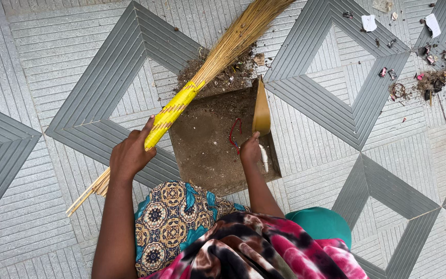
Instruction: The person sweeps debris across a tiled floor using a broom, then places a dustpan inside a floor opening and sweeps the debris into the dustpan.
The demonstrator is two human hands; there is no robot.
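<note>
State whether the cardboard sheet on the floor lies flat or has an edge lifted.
One edge lifted: the right hand holds the cardboard sheet's right flap upright; the rest lies flat.

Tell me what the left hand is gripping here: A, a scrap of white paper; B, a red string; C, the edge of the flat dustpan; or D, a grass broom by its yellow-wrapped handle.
D: the left hand is closed around the broom at its yellow-wrapped handle, with the bristles on the dirt pile, while the right hand holds the dustpan.
</note>
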